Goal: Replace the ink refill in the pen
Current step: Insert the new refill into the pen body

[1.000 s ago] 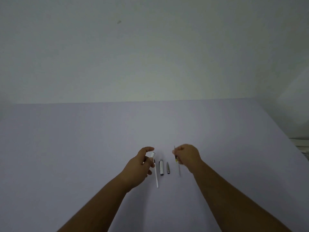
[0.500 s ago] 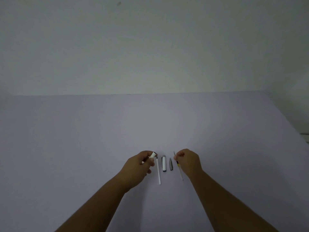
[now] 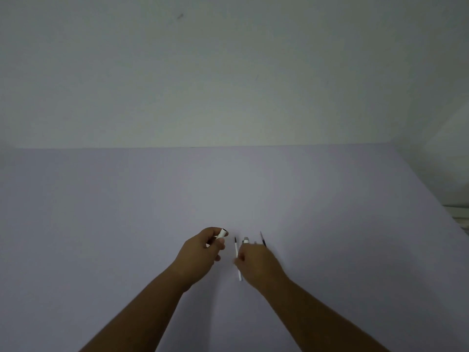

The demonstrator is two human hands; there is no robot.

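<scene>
Your left hand (image 3: 200, 252) is curled around the white pen barrel (image 3: 221, 233), thumb and fingers wrapped on it; only the barrel's far end, with a dark opening, sticks out past your fingertips, lifted off the table (image 3: 101, 224). Take that barrel as reference. Just right of it, a white refill (image 3: 238, 260) with a dark tip lies on the table, tip pointing away from you, its near end reaching back towards your wrists. Your right hand (image 3: 256, 261) sits just right of that refill, knuckles up, fingers bent down at the refill's middle; can't tell whether it actually grips the refill or only touches it, the fingertips are hidden under the hand. Past the right hand's knuckles, further right of the barrel, the top of a white pen cap (image 3: 245, 241) peeks out, mostly covered by the hand. Further right again, a thin dark refill (image 3: 262, 240) pokes out from behind the hand, angled away from you; can't tell if it lies flat or is held. Lighting is dim, so small detail is poor.
</scene>
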